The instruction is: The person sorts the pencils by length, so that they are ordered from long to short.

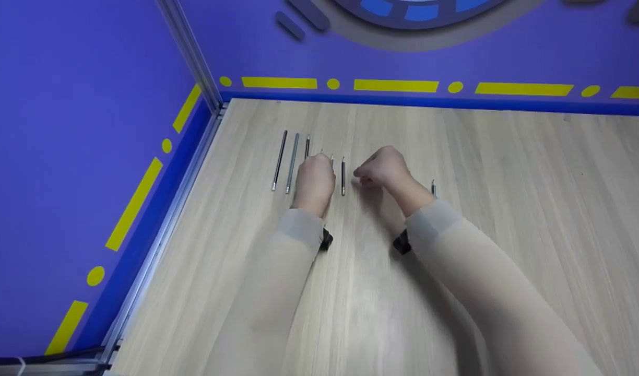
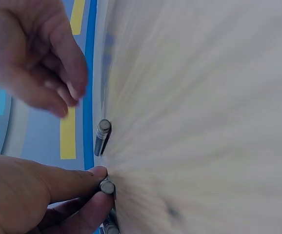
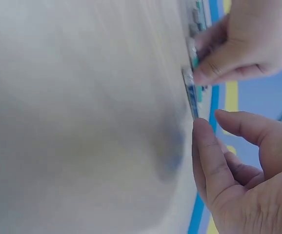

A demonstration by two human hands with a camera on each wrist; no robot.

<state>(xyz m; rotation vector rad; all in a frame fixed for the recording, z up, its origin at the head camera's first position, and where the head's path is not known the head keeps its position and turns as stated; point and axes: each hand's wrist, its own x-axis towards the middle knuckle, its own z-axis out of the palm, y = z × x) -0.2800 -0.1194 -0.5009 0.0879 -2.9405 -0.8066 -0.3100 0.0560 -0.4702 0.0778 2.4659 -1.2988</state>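
Note:
Several pencils lie roughly side by side on the wooden table. My left hand (image 1: pixel 315 180) is over the middle of the row and hides parts of some of them. Its thumb and finger pinch one pencil (image 2: pixel 107 187) near its blunt end, low at the tabletop. Just right of that hand lies a dark pencil (image 1: pixel 343 177), its point facing away from me. My right hand (image 1: pixel 385 167) hovers beside this pencil, thumb and fingers apart and holding nothing in the right wrist view. A purplish pencil (image 1: pixel 279 161) and a grey-blue pencil (image 1: pixel 292 164) are left of my left hand.
Another pencil (image 1: pixel 434 188) lies to the right, partly hidden behind my right forearm. A blue-purple wall (image 1: pixel 116 104) with a metal rail (image 1: pixel 157 240) borders the table on the left. A patterned panel (image 1: pixel 403 62) stands along the far edge.

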